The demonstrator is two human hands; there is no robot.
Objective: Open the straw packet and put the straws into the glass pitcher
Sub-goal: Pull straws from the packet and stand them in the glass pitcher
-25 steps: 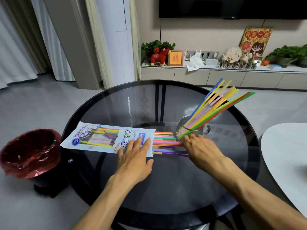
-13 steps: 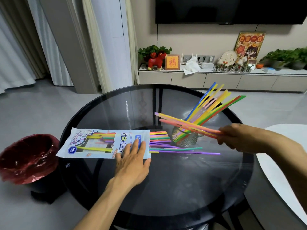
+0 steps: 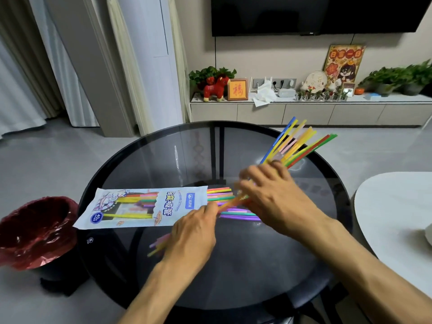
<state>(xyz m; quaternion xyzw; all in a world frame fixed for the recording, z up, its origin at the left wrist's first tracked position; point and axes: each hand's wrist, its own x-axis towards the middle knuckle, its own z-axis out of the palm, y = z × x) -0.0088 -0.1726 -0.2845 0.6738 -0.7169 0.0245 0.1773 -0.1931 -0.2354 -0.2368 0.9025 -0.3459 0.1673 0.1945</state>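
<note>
round dark glass counter (image 3: pixel 233 265), smooth, glossy, black rim. on it the straw packet (image 3: pixel 140 208) lies flat, printed plastic film, open end toward my hands, thin coloured straws (image 3: pixel 219 194) poking out of that end. my left hand (image 3: pixel 194 232) sits just at the packet's open end, grip clenched round a loose bundle of straws (image 3: pixel 159 245) that runs under the palm and slants up toward my right hand (image 3: pixel 271 195). right hand is blurred, above the straws lying at the packet mouth; cannot tell whether its grip holds anything. glass pitcher hidden behind the right hand; the standing straws (image 3: pixel 297 143) fan up and to the right from behind it, blue, yellow, pink, red, green.
</note>
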